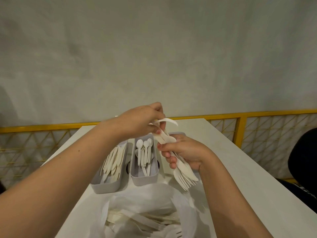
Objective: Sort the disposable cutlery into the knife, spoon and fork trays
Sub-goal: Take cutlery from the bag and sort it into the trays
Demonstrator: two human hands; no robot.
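My right hand (186, 152) grips a bunch of white disposable cutlery (184, 176), forks and a knife pointing down toward me. My left hand (142, 121) is above it and pinches a white curved piece of cutlery (169, 121) at the bunch's upper end. On the white table (231, 162) stand grey trays: the left tray (109, 186) holds cream knives, the middle tray (144, 177) holds white spoons, and a third tray (177, 134) is mostly hidden behind my right hand. A clear plastic bag (145, 212) with more cutlery lies open near me.
A yellow railing with lattice panels (257, 129) runs behind the table, below a grey wall. A person in dark clothes (303, 169) sits at the right edge. A dark round thing (127, 167) shows between the two left trays.
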